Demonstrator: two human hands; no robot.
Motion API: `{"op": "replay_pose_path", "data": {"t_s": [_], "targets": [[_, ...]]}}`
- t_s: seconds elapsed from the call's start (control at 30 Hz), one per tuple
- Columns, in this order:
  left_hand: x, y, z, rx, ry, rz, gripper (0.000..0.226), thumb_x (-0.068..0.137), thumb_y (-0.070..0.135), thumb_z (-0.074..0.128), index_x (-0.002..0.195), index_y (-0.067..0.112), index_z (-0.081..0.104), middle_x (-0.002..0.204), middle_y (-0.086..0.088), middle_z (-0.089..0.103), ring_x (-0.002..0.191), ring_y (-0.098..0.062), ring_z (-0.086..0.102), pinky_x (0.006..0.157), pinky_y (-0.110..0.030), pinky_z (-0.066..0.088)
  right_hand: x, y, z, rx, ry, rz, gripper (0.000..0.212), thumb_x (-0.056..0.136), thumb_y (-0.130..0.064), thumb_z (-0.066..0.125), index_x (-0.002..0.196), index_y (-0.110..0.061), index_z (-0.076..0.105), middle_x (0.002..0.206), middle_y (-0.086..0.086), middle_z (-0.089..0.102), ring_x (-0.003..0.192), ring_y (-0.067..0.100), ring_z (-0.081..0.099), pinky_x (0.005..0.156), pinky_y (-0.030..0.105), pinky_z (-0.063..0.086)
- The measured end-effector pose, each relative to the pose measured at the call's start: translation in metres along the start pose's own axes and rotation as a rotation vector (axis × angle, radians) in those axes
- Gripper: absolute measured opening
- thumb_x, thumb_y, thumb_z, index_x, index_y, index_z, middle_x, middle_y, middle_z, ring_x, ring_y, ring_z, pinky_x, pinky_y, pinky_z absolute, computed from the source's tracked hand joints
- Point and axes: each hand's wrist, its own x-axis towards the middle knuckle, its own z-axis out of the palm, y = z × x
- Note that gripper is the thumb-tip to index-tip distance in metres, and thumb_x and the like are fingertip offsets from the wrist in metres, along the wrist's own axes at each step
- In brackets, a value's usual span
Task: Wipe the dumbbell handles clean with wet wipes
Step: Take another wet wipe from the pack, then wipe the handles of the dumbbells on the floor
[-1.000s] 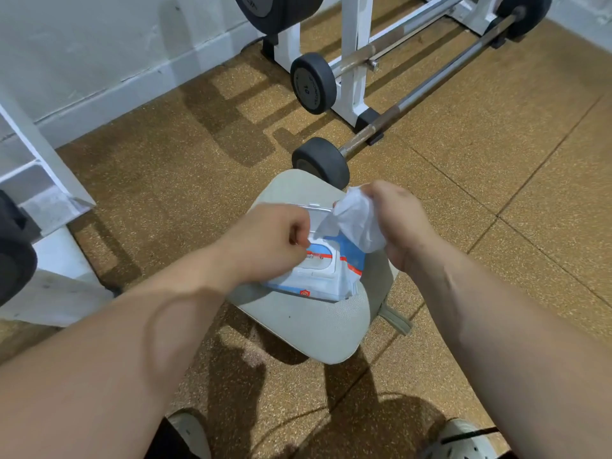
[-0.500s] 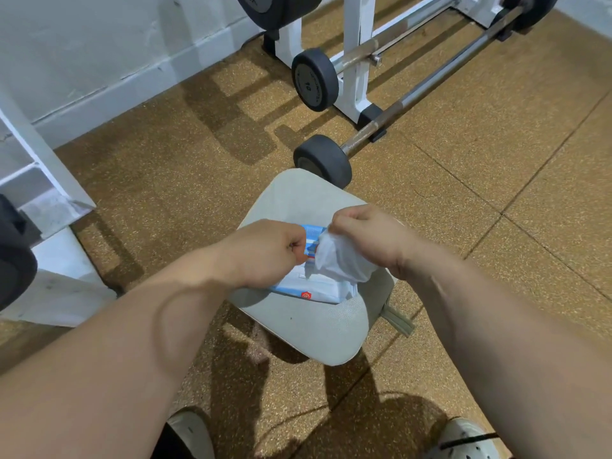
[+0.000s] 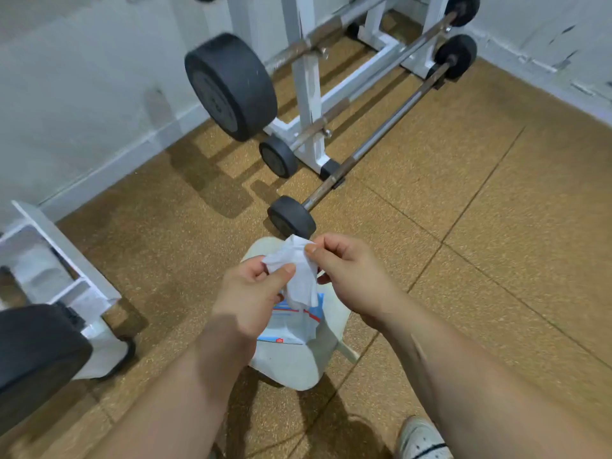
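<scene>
Currently: left hand (image 3: 251, 293) and right hand (image 3: 344, 273) close together, each pinching an edge of the crumpled white wet wipe (image 3: 298, 276), above the blue-and-white soft wipe pack (image 3: 294, 326) on the pale grey rounded seat (image 3: 298, 369). Long steel bar with small black end discs (image 3: 374, 140) lies on the floor just beyond, untouched. Risk: light fingertip pinches could let the damp wipe slip onto the gritty floor; used bunched, it would likely contact the handle poorly

Speckled brown floor (image 3: 496, 226) in large tiles with dark seams. Beyond the left hand (image 3: 251, 299), pale wall (image 3: 82, 94) with white skirting board (image 3: 132, 155); beyond the right hand (image 3: 351, 276), white metal rack (image 3: 308, 94). Beneath both, grey stool (image 3: 291, 369). Far left, white frame (image 3: 66, 250). Soft shadows under rack and stool.
</scene>
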Motion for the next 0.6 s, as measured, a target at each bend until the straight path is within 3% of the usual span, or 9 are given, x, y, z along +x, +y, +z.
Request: {"op": "replay_pose_path", "data": {"t_s": [0.07, 0.17, 0.27, 0.33, 0.4, 0.5, 0.6], "targets": [[-0.031, 0.041, 0.005, -0.07, 0.044, 0.0, 0.021, 0.08, 0.026, 0.078, 0.09, 0.008, 0.075, 0.095, -0.034, 0.069, 0.085, -0.042, 0.069, 0.087, -0.068, 0.053, -0.021, -0.043, -0.013, 0.015, -0.001, 0.019, 0.031, 0.092, -0.031, 0.057, 0.081, -0.002, 0.062, 0.078, 0.011, 0.06, 0.073, 0.017, 0.054, 0.07, 0.036, 0.047], [-0.089, 0.107, 0.008, -0.115, 0.05, -0.029, 0.039, 0.07, 0.031, 0.079, 0.091, -0.001, 0.069, 0.091, -0.038, 0.065, 0.075, -0.036, 0.063, 0.072, -0.051, 0.052, -0.064, -0.115, -0.03, 0.025, 0.0, 0.039, 0.027, 0.101, -0.018, 0.054, 0.087, 0.003, 0.064, 0.081, 0.017, 0.063, 0.072, 0.016, 0.056, 0.068, 0.033, 0.047], [-0.158, 0.175, 0.006, -0.206, 0.053, -0.079, 0.022, 0.08, 0.016, 0.077, 0.09, -0.001, 0.068, 0.092, -0.03, 0.071, 0.077, -0.038, 0.068, 0.073, -0.049, 0.054, -0.114, -0.193, -0.042, 0.112, -0.02, 0.066, 0.025, 0.1, -0.014, 0.057, 0.088, 0.006, 0.065, 0.078, 0.017, 0.062, 0.068, 0.015, 0.056, 0.064, 0.027, 0.047], [-0.204, 0.214, 0.004, -0.204, 0.105, -0.08, 0.01, 0.086, 0.008, 0.074, 0.08, 0.004, 0.067, 0.082, -0.024, 0.071, 0.07, -0.033, 0.067, 0.065, -0.039, 0.054, -0.146, -0.238, -0.046, 0.141, -0.031, 0.074, 0.022, 0.097, -0.014, 0.062, 0.087, 0.005, 0.067, 0.078, 0.021, 0.062, 0.069, 0.016, 0.057, 0.065, 0.03, 0.049], [-0.247, 0.246, 0.0, -0.202, 0.216, -0.066, 0.016, 0.089, 0.004, 0.071, 0.076, 0.006, 0.063, 0.079, -0.022, 0.068, 0.067, -0.029, 0.065, 0.06, -0.033, 0.054, -0.174, -0.277, -0.049, 0.144, -0.049, 0.083, 0.02, 0.093, -0.011, 0.066, 0.084, 0.007, 0.064, 0.084, 0.026, 0.062, 0.074, 0.018, 0.06, 0.073, 0.036, 0.057], [-0.315, 0.278, -0.015, -0.222, 0.384, -0.027, 0.019, 0.087, 0.0, 0.072, 0.073, 0.007, 0.06, 0.081, -0.023, 0.067, 0.074, -0.032, 0.065, 0.066, -0.037, 0.055, -0.212, -0.329, -0.041, 0.215, -0.212, 0.151, 0.024, 0.092, -0.006, 0.065, 0.075, 0.005, 0.052, 0.08, 0.019, 0.052, 0.082, 0.028, 0.061, 0.079, 0.042, 0.061], [-0.384, 0.288, -0.039, -0.233, 0.492, 0.013, 0.021, 0.087, -0.002, 0.072, 0.072, 0.007, 0.059, 0.074, -0.019, 0.063, 0.071, -0.03, 0.064, 0.063, -0.037, 0.057, -0.243, -0.371, -0.02, 0.222, -0.427, 0.16, 0.024, 0.093, -0.005, 0.063, 0.075, -0.004, 0.048, 0.082, 0.011, 0.043, 0.078, 0.025, 0.049, 0.064, 0.032, 0.053]]}}
